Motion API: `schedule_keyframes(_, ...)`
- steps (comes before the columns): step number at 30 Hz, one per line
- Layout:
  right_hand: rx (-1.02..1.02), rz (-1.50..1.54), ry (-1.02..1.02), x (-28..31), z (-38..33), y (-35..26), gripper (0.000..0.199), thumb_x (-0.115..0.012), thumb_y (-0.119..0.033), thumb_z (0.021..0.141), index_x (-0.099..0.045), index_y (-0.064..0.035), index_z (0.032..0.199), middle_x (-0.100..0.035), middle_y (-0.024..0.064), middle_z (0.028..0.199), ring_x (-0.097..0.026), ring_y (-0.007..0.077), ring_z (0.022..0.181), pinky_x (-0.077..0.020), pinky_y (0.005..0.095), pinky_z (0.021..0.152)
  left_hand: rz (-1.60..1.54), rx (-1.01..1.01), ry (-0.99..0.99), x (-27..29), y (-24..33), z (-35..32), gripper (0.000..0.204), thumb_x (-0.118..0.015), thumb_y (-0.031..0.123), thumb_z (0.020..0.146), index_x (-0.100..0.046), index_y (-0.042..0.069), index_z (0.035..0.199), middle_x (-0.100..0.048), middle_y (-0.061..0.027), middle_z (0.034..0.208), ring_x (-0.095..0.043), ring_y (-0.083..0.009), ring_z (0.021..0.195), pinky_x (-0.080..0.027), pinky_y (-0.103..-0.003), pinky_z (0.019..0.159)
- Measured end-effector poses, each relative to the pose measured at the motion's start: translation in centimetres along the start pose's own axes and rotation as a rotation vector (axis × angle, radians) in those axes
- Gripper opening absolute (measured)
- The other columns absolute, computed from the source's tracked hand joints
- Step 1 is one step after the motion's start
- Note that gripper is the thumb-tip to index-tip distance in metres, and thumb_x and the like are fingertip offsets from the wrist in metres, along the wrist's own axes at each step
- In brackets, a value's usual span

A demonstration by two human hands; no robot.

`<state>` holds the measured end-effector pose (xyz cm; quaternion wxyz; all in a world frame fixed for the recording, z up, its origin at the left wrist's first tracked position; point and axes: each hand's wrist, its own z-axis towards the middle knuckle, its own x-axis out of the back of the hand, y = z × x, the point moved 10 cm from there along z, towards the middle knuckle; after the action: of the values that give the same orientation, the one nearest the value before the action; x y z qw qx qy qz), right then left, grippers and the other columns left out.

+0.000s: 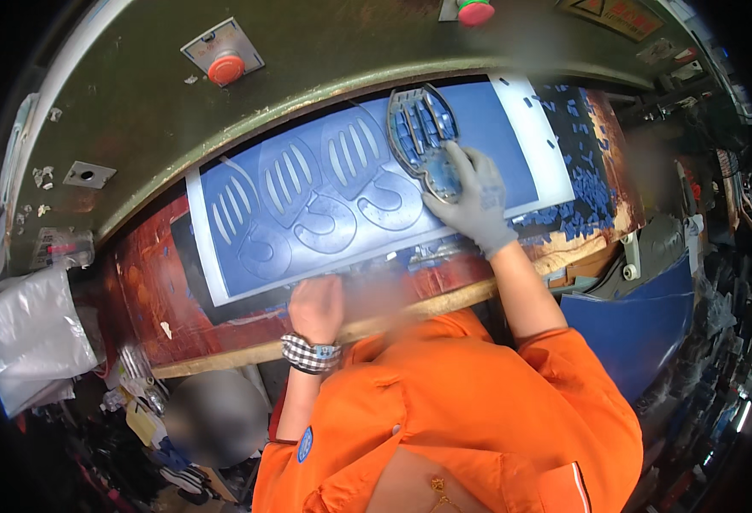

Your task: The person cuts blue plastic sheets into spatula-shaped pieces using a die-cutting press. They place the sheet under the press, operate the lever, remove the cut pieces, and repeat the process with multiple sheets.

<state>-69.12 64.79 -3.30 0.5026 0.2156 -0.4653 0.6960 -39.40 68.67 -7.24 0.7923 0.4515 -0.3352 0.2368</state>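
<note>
My right hand [476, 201], in a grey glove, grips the near, narrow end of a metal cutting die [421, 128]. The die is sole-shaped, with long inner slots and blue scraps caught inside. It rests on a blue sheet [489, 120]. To its left, several matching outlines with slotted openings are cut into the sheet. My left hand [314, 308], bare, with a checked band at the wrist, is curled closed at the sheet's near edge. Its fingertips are hidden, so I cannot tell whether it holds anything.
A green press [325, 51] with a red push button [226, 68] spans the far side. Small blue offcuts [586, 201] litter the board's right end. Below the worn red table [149, 274] stands a round grey stool [216, 417]. A clear plastic bag [34, 329] hangs at left.
</note>
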Motion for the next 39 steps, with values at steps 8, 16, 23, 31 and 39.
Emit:
schedule_keyframes(8, -0.373, 0.67, -0.043, 3.0, -8.4, 5.0, 0.089, -0.089, -0.019, 0.067, -0.048, 0.0004, 0.143, -0.062, 0.0158, 0.128, -0.063, 0.023, 0.112, -0.0495, 0.0342, 0.098, -0.377, -0.01, -0.013, -2.6, 4.2, 4.5, 0.011, -0.069, 0.003, 0.089, -0.071, 0.002, 0.099, -0.065, -0.0076, 0.079, -0.06, -0.0147, 0.066, -0.048, -0.027, 0.062)
schedule_keyframes(16, -0.555, 0.934, -0.029, 3.5, -10.8, 5.9, 0.101, -0.094, -0.024, 0.065, -0.041, 0.0035, 0.147, -0.061, 0.0179, 0.128, -0.059, 0.0207, 0.115, -0.0451, 0.0313, 0.102, -0.439, 0.04, -0.121, -13.0, 10.6, 9.2, 0.024, -0.053, 0.023, 0.1, -0.063, 0.003, 0.092, -0.062, -0.0132, 0.081, -0.059, -0.0345, 0.081, -0.043, -0.044, 0.075)
schedule_keyframes(23, -0.766, 1.224, -0.05, 2.9, -11.0, 8.5, 0.093, -0.084, -0.023, 0.073, -0.037, 0.0049, 0.149, -0.064, 0.0176, 0.124, -0.061, 0.0189, 0.111, -0.0475, 0.0293, 0.096, 0.102, -0.073, -0.019, -12.0, 9.1, 9.1, 0.023, -0.056, 0.018, 0.098, -0.063, 0.0, 0.084, -0.061, -0.0164, 0.08, -0.058, -0.0364, 0.079, -0.044, -0.048, 0.077)
schedule_keyframes(31, -0.231, 0.376, 0.103, 9.6, -7.5, 8.5, 0.09, -0.087, -0.024, 0.066, -0.048, 0.0024, 0.142, -0.064, 0.0169, 0.116, -0.064, 0.0266, 0.099, -0.0519, 0.0355, 0.086, -0.006, 0.026, -0.026, -12.0, 6.6, 8.0, 0.04, -0.069, 0.012, 0.088, -0.061, -0.005, 0.123, -0.061, -0.0139, 0.084, -0.059, -0.0332, 0.083, -0.046, -0.044, 0.083)
schedule_keyframes(39, -0.047, 0.075, 0.072, 8.0, -8.4, 8.1, 0.087, -0.087, -0.029, 0.063, -0.051, -0.0062, 0.139, -0.055, 0.0168, 0.122, -0.055, 0.0347, 0.112, -0.047, 0.0441, 0.095, -0.024, 0.014, 0.023, -11.4, 7.0, 8.1, 0.043, -0.069, 0.006, 0.087, -0.061, 0.002, 0.129, -0.056, -0.0074, 0.075, -0.054, -0.021, 0.07, -0.048, -0.034, 0.068)
